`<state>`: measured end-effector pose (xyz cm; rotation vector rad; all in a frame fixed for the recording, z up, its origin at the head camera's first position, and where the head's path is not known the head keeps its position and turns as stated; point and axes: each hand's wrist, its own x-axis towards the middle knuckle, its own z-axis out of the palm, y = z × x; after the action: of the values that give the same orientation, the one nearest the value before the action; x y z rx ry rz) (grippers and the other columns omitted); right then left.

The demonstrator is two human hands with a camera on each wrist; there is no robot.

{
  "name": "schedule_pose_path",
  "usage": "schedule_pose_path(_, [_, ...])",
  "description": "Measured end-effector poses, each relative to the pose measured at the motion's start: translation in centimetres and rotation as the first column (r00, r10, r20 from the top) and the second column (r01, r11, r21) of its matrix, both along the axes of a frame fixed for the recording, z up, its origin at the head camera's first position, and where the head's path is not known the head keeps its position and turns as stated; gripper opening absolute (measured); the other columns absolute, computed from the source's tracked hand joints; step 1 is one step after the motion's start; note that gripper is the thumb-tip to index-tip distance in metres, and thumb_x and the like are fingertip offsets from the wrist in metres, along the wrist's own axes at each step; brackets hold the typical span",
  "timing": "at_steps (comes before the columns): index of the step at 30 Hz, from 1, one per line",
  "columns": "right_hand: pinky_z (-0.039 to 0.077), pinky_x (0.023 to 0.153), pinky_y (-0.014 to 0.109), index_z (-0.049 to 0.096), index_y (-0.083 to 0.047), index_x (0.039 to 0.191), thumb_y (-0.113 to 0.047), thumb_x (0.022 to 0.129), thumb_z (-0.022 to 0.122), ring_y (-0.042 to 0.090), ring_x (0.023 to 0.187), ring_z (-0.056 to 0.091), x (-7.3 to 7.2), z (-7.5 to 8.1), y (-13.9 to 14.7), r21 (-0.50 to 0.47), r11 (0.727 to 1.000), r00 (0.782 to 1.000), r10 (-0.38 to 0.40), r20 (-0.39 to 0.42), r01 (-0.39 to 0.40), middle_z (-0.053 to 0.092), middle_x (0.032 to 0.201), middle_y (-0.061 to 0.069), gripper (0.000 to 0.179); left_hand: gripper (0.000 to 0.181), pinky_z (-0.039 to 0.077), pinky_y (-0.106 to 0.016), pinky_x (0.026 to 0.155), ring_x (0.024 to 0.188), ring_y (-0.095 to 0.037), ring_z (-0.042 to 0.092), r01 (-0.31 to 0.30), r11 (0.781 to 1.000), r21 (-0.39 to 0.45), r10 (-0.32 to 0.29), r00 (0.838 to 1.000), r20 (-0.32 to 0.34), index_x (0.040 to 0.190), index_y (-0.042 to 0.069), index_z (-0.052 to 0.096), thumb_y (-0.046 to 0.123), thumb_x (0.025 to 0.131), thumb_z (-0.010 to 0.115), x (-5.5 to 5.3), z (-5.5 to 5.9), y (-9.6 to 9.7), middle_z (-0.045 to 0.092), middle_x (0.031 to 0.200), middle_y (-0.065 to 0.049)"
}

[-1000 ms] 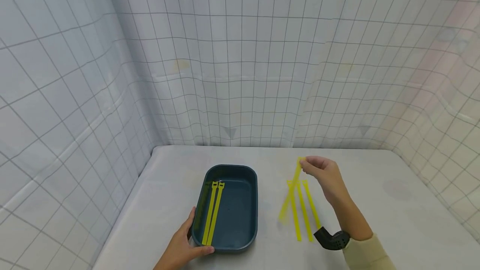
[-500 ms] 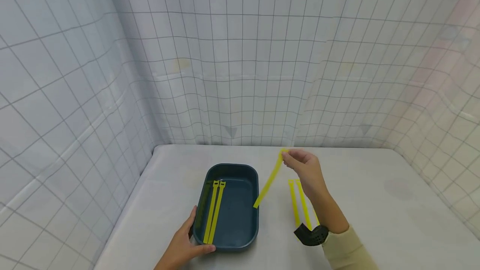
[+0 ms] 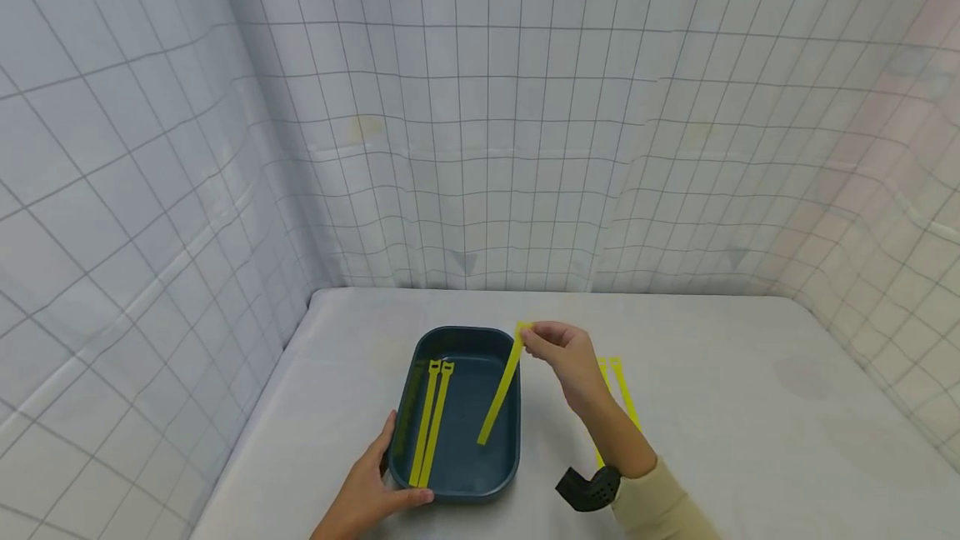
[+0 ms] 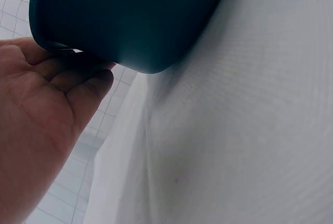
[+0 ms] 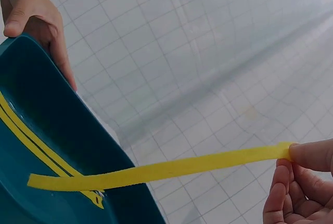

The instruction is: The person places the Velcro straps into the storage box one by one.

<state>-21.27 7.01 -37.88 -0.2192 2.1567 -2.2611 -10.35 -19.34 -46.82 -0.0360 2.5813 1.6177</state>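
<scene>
A yellow hook-and-loop cable tie (image 3: 501, 394) is pinched at its head end between the thumb and fingers of my right hand (image 3: 561, 357). It hangs slanting over the right half of a dark teal tray (image 3: 480, 473), as the right wrist view also shows. Two more yellow cable ties (image 3: 432, 427) lie side by side along the tray's left part. My left hand (image 3: 367, 486) grips the tray's near left corner, thumb on the rim and fingers along the outer wall. In the left wrist view the fingers sit against the tray's outside.
Further yellow cable ties (image 3: 622, 390) lie on the white table (image 3: 750, 407) right of the tray, partly hidden by my right forearm. A black wrist camera mount (image 3: 588, 490) sits on that arm. White gridded curtains (image 3: 480, 148) enclose the table at the back and sides.
My right hand has carried the cable tie leftward from above the ties on the table to over the tray. The left hand stays on the tray corner.
</scene>
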Motion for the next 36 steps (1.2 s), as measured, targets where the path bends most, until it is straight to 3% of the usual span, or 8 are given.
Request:
schedule_pose_path(16, [0.051,0.078,0.026,0.064,0.008,0.100,-0.017,0.087,0.066,0.023,0.083,0.061,1.3,-2.2,-3.9,-0.022,0.992,0.990,0.128,0.060,-0.126,0.066,0.088,0.006,0.029,0.112,0.031,-0.046,0.101,0.132,-0.037,0.023,-0.002,1.000,-0.023,0.002,1.000,-0.003,0.145,-0.003,0.012,0.031,0.066,0.083,0.0,-0.2,0.0,0.018,0.148,-0.023])
schedule_pose_path(26, [0.051,0.079,0.028,0.065,0.006,0.102,-0.022,0.086,0.066,0.028,0.088,0.061,0.5,-3.3,-4.4,0.017,0.988,0.986,0.152,0.061,-0.153,0.066,0.092,0.007,0.033,0.112,0.031,-0.048,0.101,0.131,-0.037,0.025,-0.007,1.000,-0.017,0.007,1.000,0.009,0.146,-0.003,0.012,0.032,0.066,0.083,0.0,-0.1,0.1,0.019,0.147,-0.023])
schedule_pose_path(36, [0.052,0.078,0.029,0.066,0.007,0.101,-0.019,0.087,0.065,0.021,0.083,0.063,-0.3,-4.3,-5.0,0.057,0.988,0.988,0.143,0.057,-0.146,0.066,0.092,0.009,0.030,0.112,0.031,-0.048,0.101,0.132,-0.037,0.024,-0.005,1.000,-0.026,0.005,1.000,0.002,0.145,-0.003,0.012,0.033,0.066,0.083,0.3,0.0,0.2,0.019,0.147,-0.023])
